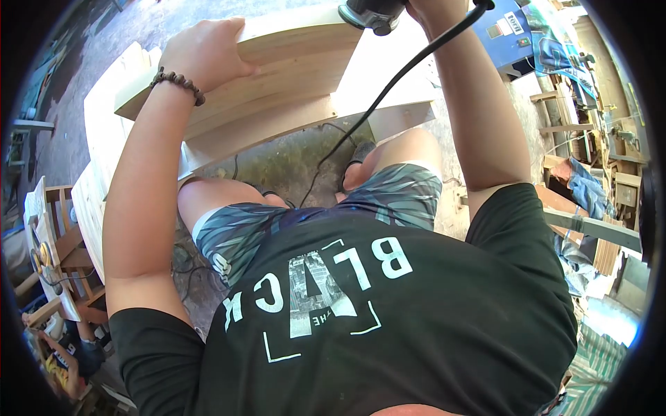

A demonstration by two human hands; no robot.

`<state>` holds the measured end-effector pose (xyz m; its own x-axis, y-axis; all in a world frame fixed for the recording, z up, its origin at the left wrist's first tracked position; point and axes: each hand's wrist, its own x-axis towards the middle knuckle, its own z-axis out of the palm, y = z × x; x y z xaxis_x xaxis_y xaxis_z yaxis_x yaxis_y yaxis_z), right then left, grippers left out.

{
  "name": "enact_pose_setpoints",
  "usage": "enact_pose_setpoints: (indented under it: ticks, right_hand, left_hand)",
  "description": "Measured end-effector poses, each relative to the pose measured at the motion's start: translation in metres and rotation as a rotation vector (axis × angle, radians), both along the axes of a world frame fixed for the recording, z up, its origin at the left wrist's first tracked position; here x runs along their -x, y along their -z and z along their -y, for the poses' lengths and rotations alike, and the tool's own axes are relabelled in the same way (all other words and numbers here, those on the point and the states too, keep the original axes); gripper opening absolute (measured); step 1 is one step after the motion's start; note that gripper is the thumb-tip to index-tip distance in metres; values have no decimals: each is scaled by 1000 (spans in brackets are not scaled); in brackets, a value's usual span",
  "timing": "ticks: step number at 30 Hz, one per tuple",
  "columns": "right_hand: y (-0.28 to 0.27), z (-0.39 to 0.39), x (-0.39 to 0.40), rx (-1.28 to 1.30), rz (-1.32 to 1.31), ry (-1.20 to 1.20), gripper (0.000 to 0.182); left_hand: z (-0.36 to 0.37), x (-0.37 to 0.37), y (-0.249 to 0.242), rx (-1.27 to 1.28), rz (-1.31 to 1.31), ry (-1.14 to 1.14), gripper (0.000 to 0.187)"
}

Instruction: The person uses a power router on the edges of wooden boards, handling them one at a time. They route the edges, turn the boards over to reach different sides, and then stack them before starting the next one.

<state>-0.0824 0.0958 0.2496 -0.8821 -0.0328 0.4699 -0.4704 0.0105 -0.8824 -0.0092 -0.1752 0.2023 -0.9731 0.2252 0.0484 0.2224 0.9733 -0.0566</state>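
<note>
My left hand (205, 54), with a beaded bracelet at the wrist, grips the upper edge of a pale wooden board (291, 66). Its thumb comes down over the board's near face while the fingers go over the top. At the top edge of the view, my right hand (436, 8) is partly cut off, its fingers mostly hidden. It is closed at a black corded power tool (374, 15), of which only the lower part shows, at the board's right end. The tool's black cord (392, 87) runs down past my forearm toward the floor between my legs.
More pale planks (90, 215) stand at the left beside my leg. A blue machine (503, 38) is at the upper right. Wood scraps and cloth (590, 187) clutter the right side. At the lower left, another person (66, 364) is near wooden frames (62, 243).
</note>
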Motion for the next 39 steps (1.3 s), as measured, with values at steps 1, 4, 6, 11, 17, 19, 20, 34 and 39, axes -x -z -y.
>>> enact_pose_setpoints:
  ticks: [1,4,6,11,17,19,20,34,39]
  right_hand:
    - [0,1,1,2,8,-15,17]
    - [0,3,-6,-36,-27,17,16]
    - [-1,4,-12,-48,-66,59,17]
    - [-11,0,-65,-23,-42,83,21]
    - [15,-52,-108,140,-161,114,28]
    - [32,-72,-107,222,-215,165,18]
    - [39,-76,-111,270,-175,204,22]
    - [115,-63,-183,295,120,435,76]
    - [126,-67,-192,244,55,448,83]
  left_hand:
    - [1,1,1,-1,-1,-4,60]
    - [0,1,1,9,12,-16,63]
    - [-1,2,-1,16,26,-25,64]
    - [1,-1,3,-14,-39,-10,60]
    - [-3,-5,-7,-10,15,-10,56]
    - [-4,-4,-8,5,46,-17,57]
    - [-6,-2,-10,15,58,-17,58]
    - [-108,29,-1,-356,9,388,54]
    - [-106,64,15,-466,-13,491,48]
